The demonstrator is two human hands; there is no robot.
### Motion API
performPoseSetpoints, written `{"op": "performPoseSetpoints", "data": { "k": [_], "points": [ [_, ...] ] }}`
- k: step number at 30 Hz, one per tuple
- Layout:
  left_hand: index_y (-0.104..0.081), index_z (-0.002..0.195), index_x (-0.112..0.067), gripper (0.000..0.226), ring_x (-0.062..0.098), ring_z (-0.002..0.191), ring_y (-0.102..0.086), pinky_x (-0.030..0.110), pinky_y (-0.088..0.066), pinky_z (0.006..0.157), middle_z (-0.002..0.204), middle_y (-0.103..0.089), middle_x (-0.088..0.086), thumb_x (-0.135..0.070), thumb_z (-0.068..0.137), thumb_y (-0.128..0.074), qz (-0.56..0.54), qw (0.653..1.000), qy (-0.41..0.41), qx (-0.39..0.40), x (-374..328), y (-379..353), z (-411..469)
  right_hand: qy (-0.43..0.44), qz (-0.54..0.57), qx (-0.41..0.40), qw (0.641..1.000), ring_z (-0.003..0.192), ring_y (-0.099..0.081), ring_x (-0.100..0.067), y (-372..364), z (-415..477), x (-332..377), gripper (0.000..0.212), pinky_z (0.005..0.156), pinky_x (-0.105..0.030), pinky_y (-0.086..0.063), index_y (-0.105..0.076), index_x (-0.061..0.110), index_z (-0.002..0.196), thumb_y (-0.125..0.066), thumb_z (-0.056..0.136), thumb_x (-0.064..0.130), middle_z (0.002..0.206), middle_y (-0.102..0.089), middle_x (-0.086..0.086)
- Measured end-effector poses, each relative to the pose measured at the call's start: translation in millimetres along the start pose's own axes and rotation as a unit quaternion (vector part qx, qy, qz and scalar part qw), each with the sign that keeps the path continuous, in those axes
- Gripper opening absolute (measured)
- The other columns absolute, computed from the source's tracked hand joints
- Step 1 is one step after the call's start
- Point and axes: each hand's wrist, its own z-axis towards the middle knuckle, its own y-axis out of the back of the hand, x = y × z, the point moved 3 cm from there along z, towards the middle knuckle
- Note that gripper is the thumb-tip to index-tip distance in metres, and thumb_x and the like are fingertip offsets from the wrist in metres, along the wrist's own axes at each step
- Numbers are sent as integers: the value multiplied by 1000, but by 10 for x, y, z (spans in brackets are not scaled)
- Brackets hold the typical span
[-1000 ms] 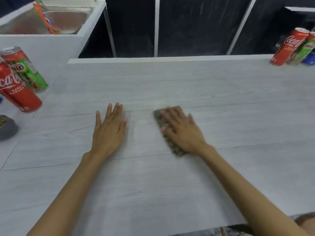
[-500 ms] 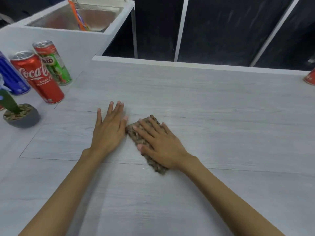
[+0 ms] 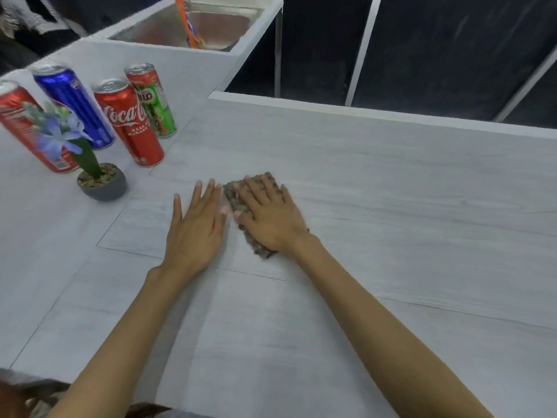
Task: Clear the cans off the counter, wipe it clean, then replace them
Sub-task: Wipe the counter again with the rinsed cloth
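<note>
1. Head view, looking down on a pale grey wood-grain counter (image 3: 391, 236) crossed by thin seams.
2. Near the centre: left hand (image 3: 196, 230) laid palm down on the bare counter, fingers straight and slightly spread, pointing toward 12 o'clock. Released, grasping nothing.
3. Just at its 3 o'clock: right hand (image 3: 268, 218) pressed palm down on a brown speckled cloth (image 3: 235, 194), fingers straight and spread, aimed toward 11 o'clock. No curl round the cloth, only flat pressure from above.
4. Cloth folded to an oblong, flat on the counter, showing past the fingertips at 11 o'clock and past the heel of the hand at 6 o'clock. Left edge just beside the left thumb; touching or apart, cannot tell.
5. At 10 o'clock from the hands, well apart from them, four upright cans in a cluster on the adjoining surface:
   - Milo can (image 3: 153, 101), green and red, farthest back.
   - Coca-Cola can (image 3: 129, 128), red, just at its 7 o'clock.
   - Blue can (image 3: 75, 107) at 9 o'clock of the Coca-Cola can.
   - Second red can (image 3: 21, 122) at the left frame edge, partly behind a flower.
6. At 6 o'clock of the blue can: small grey plant pot (image 3: 104, 188) with pebbles, a green stem and a blurred blue flower.
7. At 12 o'clock beyond the cans: steel sink (image 3: 229, 28) in a white surround, with an orange object (image 3: 187, 22) leaning inside.
8. From 12 to 2 o'clock, past the counter's far edge: dark panels (image 3: 452, 46) divided by pale strips.
</note>
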Motion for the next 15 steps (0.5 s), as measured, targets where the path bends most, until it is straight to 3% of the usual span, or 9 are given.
{"op": "performPoseSetpoints", "data": {
  "k": [3, 5, 7, 9, 12, 15],
  "points": [
    [-5, 148, -21, 54, 2, 142, 11, 28, 20, 112, 155, -1, -11, -38, 97, -12, 7, 1000, 0, -14, 182, 79, -107, 166, 4, 31, 986, 143, 17, -7, -92, -515, 133, 57, 113, -34, 15, 5, 44, 143, -19, 93, 57, 156, 7, 16],
    [-4, 148, -23, 55, 1, 141, 12, 27, 21, 111, 154, 1, -13, -41, 96, -10, 6, 1000, 0, -13, 294, 108, -152, 217, 38, 72, 973, 140, 20, 1, 59, -605, -147, 56, 111, -28, 20, 8, 52, 138, -22, 91, 61, 153, 10, 23],
    [-2, 148, -23, 55, 1, 141, 14, 27, 22, 111, 154, 3, -14, -42, 97, -10, 11, 1000, -1, -4, 395, 122, -158, 163, 37, 77, 983, 140, 18, 1, 218, -430, -529, 56, 114, -33, 16, 4, 52, 139, -26, 92, 58, 153, 8, 24],
    [0, 148, -24, 55, 1, 141, 15, 27, 22, 111, 154, 5, -14, -41, 97, -11, 13, 1000, -3, 2, 497, 146, -133, 39, 7, 40, 998, 144, 11, -8, 338, -108, -867, 56, 116, -46, 5, -2, 42, 144, -27, 95, 52, 157, 2, 15],
    [1, 147, -24, 54, 2, 141, 14, 29, 20, 112, 155, 5, -13, -40, 98, -12, 4, 1000, -12, 16, 653, 198, -79, -120, -21, 2, 993, 145, 8, -19, 353, 416, -876, 58, 115, -48, 2, -5, 29, 148, -22, 97, 50, 158, 2, 5],
    [-1, 147, -24, 53, 3, 142, 12, 27, 17, 112, 156, 3, -12, -38, 98, -14, -25, 999, -15, 31, 809, 246, -61, -110, -11, 9, 994, 145, 11, -22, 128, 796, -126, 59, 117, -47, 4, -2, 26, 148, -19, 97, 49, 158, 5, 4]
  ]
}}
